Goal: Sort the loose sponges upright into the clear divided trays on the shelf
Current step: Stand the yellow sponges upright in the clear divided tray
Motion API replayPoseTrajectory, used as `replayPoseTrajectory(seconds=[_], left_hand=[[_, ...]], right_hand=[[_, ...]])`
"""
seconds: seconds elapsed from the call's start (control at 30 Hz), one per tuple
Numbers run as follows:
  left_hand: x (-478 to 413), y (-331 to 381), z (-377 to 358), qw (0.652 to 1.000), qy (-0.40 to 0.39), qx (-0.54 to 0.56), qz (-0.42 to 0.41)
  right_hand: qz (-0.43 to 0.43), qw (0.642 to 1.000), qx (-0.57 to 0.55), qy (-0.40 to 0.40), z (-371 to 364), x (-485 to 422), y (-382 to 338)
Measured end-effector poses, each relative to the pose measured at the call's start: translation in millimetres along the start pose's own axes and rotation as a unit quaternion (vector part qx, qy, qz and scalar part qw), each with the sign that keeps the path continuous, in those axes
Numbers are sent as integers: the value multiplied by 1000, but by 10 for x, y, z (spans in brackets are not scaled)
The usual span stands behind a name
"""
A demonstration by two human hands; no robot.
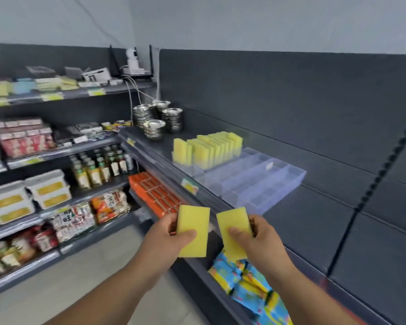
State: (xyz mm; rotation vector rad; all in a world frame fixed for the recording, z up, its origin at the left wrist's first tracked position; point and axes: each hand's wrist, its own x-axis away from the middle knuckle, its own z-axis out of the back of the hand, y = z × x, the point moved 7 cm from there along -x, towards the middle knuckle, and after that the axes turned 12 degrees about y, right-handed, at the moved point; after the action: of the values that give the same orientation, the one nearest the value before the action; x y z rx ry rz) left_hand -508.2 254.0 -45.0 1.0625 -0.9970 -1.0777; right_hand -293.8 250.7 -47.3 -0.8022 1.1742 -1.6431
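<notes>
Shelf-top clear trays (263, 184) are lying ahead-right of both grips: left hand (167, 241) is pinching left sponge (193, 228) upright, nearer right hand (261, 241) is pinching right sponge (234, 227).

Stacks of shiny steel bowls (161, 118) stand in the far corner against the dark back panel (291, 102). Above and to their left a white camera (131, 59) sits on a router (136, 71) with black antennas, and pale cables (136, 92) hang down from it. The racks on the left carry pink-red boxes (21, 139), small bottles (99, 167), white tubs (28, 195) with yellow labels, and snack bags (109, 205). On the lower tiers nearer the viewer lie rows of orange packs (155, 193) and blue and yellow packets (246, 280). A price label (189, 186) hangs on a rail edge. The floor (92, 266) is pale grey.
</notes>
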Motion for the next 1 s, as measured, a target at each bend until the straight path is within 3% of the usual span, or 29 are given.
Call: replayPoseTrajectory(seconds=[0.33,0.57,0.77,1.0], left_hand=[[-1380,351,165,997,50,-17,-49],[-2438,845,-12,991,33,-71,-112],[-3208,1109,-280,971,-39,-150,-180],[-3967,1234,-607,887,-202,-311,-274]], right_hand=[[41,998,-44,25,-705,-1216,-527],[53,996,-29,58,-859,-2184,-766],[10,995,-69,65,-909,-2575,-759],[-79,988,-113,70,-1020,-2677,-638]])
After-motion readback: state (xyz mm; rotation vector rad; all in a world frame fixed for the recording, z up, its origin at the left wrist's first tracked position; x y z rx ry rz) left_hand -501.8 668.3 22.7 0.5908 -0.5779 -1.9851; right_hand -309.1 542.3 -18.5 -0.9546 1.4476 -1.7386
